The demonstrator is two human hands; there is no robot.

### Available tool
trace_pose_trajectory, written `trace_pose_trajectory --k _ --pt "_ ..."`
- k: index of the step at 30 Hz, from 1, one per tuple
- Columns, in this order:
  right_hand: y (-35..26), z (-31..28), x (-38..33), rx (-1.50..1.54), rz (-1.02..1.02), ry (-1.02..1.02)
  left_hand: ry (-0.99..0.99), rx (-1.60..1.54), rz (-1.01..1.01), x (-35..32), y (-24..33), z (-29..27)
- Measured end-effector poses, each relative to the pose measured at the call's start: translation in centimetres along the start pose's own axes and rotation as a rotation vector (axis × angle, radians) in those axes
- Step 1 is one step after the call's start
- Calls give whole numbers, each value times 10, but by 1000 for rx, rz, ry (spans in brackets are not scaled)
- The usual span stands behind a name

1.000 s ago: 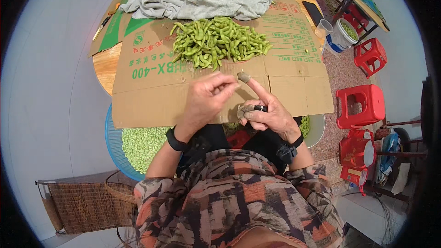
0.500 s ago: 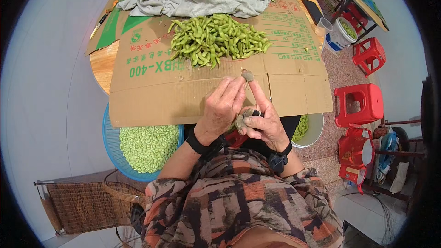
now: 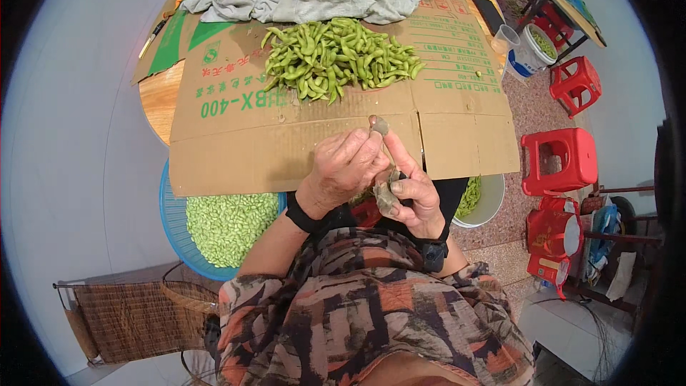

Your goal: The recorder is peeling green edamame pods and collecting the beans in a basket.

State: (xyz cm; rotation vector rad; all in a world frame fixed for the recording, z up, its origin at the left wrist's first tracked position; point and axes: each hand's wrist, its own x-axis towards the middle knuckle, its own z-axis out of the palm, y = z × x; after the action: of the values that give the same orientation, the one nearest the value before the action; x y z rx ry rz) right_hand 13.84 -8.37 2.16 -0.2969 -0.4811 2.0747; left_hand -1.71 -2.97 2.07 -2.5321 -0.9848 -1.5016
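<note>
fingers (image 3: 370, 146) of left hand (image 3: 340, 166) pinching together beside grey fingertip wrap (image 3: 380, 126), right hand (image 3: 417, 196) pointing index finger (image 3: 402, 155), its grip otherwise unclear, green pods (image 3: 343, 61) lying beyond

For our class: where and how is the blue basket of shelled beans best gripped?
I'd take the blue basket by its exposed left rim, coming from the person's left. The round rim is uncovered there, while the cardboard hides its far edge and the left forearm crosses its near right side.
</note>
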Motion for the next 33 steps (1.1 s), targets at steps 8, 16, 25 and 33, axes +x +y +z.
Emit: trace_pose_trajectory --k 8,16,25,33 --pt "-17 12 7 -405 -22 34 18 -188 -187 -16 -5 6" --pt "-19 -9 5 -794 -20 32 -221 -1151 -909 -1 -6 -11" --pt "-44 -15 -3 -259 103 17 -223 -508 -483 2 -16 -18" --pt "-38 -28 31 -1267 -302 283 -214 158 -508 41 -72 -14"
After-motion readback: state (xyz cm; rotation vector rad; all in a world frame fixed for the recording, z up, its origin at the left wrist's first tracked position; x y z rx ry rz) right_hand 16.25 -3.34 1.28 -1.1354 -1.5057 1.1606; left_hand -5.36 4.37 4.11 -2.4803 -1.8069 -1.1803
